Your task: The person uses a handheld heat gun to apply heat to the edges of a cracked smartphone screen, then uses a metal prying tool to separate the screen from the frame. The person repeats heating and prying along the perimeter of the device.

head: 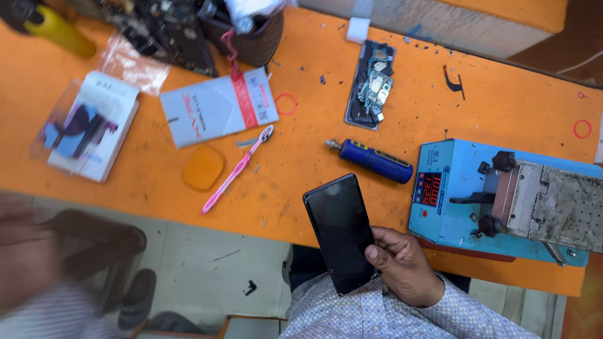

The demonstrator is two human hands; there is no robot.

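My right hand (405, 267) grips a black smartphone (340, 231) by its right edge, thumb on the dark glass, fingers curled behind it. The phone is held tilted over the near edge of the orange table (301, 157), screen up and unlit. A patterned shirt sleeve (377, 314) runs from the wrist to the bottom of the frame. My left hand is not clearly in view; a blurred striped sleeve (31, 276) at the lower left cannot be assigned to anyone.
A blue heating machine (461, 201) with a red digit display and a worn metal plate stands right of the phone. On the table lie a blue screwdriver (375, 161), pink toothbrush (237, 169), orange pad (203, 167), opened phone (372, 85), white packet (217, 107) and bagged box (88, 125).
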